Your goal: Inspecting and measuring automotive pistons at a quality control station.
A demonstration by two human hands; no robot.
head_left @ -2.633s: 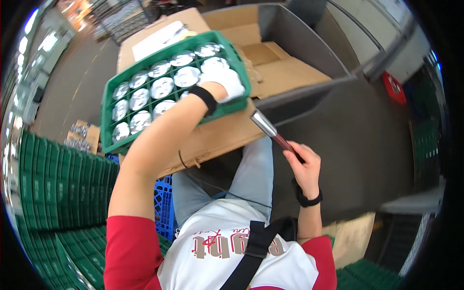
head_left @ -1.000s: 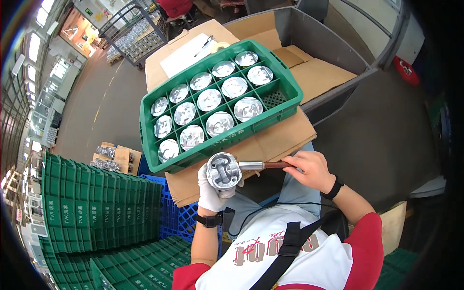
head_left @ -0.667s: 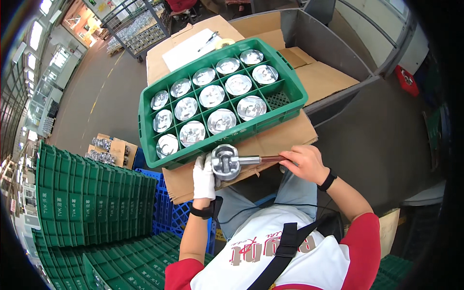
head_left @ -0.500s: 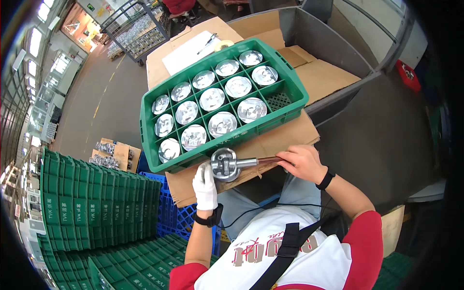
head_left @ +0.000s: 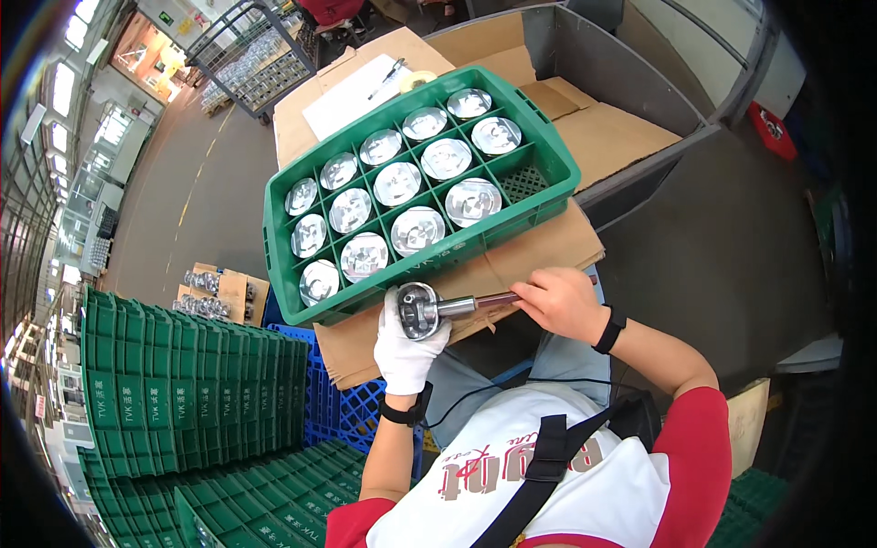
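Observation:
My left hand point(head_left: 406, 359), in a white glove, is closed round a silvery piston point(head_left: 419, 311) from below and the side. A metal cylinder point(head_left: 456, 307), like a piston pin, lies against the piston's side; whether its end sits inside the bore I cannot tell. From its outer end runs a thin reddish-brown rod point(head_left: 496, 300). My bare right hand point(head_left: 562, 303) pinches this rod at its right end. Just beyond my hands stands a green divided crate point(head_left: 513, 223) with several pistons in its compartments. At its near right corner, one compartment shows its mesh bottom.
Cardboard point(head_left: 548, 239) lies under the crate. Behind it are white paper point(head_left: 343, 108), a pen point(head_left: 387, 79) and a tape roll point(head_left: 417, 80). Stacked green crates point(head_left: 192, 384) stand at left by a blue crate point(head_left: 340, 411). A grey bin point(head_left: 630, 187) stands at right.
My left hand has gone from beside the piston to cupping it from beneath, and the piston has turned and tilted. The rod and my right hand have shifted slightly left.

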